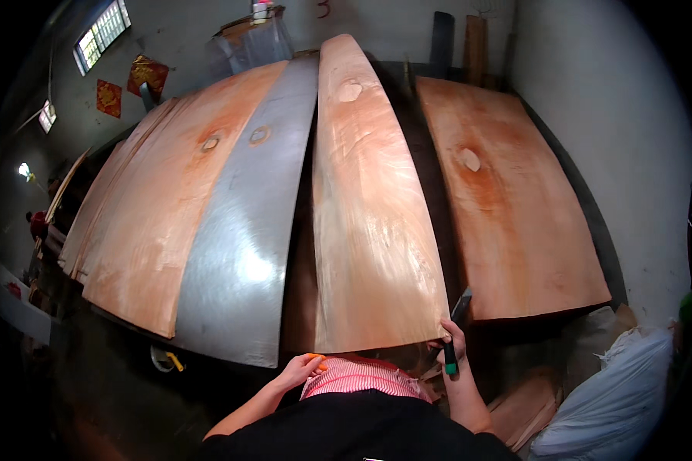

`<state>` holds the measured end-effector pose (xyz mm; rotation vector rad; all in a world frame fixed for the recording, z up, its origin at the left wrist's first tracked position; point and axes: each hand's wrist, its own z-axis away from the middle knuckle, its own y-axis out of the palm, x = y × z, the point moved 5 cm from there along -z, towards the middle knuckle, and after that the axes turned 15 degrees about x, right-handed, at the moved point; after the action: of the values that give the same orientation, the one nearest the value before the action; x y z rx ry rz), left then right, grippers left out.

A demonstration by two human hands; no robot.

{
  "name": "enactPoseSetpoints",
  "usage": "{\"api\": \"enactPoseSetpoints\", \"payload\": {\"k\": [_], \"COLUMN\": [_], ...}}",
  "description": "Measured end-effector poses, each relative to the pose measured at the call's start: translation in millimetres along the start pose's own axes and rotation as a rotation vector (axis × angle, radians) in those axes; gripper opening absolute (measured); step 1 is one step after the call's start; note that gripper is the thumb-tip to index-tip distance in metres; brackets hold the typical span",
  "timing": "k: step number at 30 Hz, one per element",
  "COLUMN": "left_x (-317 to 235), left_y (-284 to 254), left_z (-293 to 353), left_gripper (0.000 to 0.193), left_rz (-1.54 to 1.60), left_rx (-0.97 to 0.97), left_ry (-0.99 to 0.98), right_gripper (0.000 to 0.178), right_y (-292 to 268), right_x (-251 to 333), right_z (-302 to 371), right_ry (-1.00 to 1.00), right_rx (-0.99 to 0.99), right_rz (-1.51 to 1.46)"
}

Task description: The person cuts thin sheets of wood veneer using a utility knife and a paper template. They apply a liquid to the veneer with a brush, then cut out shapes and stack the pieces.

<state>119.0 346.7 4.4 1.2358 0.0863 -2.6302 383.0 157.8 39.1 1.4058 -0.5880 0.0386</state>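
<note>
Wall (pixel 607 138): pale grey, right of the middle wood sheet (pixel 377 223) and beyond it.
Middle wood sheet: long, reddish-tan, straight ahead of me, with a pale oval patch near its far end.
Metal plate (pixel 242 230): shiny grey, just left of the middle wood sheet.
Right-hand sheet (pixel 519 223): right of the middle wood sheet, apart from it.
Right hand (pixel 454 342): at the middle wood sheet's near right corner, my fingers wrapped round a green-handled knife (pixel 450 363), blade pointing away from me.
Left hand (pixel 301 370): by its near left corner, fingers curled, something orange (pixel 316 356) at the tips; I can't tell whether it's gripped or worn.
</note>
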Motion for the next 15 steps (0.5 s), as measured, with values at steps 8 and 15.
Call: {"api": "enactPoseSetpoints", "payload": {"k": [8,15], "left_x": [16,67], "left_y": [28,35], "left_z": [-151,-290], "left_gripper": [0.038,0.059], "left_rz": [0.094,0.203], "left_rx": [-0.096,-0.236], "left_ry": [-0.209,-0.491], "right_gripper": [0.026,0.022], "right_y": [-65,-71], "right_x": [106,187], "right_z": [65,75], "right_ry": [-0.15,-0.176], "right_rx": [-0.067,-0.441], "right_rz": [0.06,0.341]}}
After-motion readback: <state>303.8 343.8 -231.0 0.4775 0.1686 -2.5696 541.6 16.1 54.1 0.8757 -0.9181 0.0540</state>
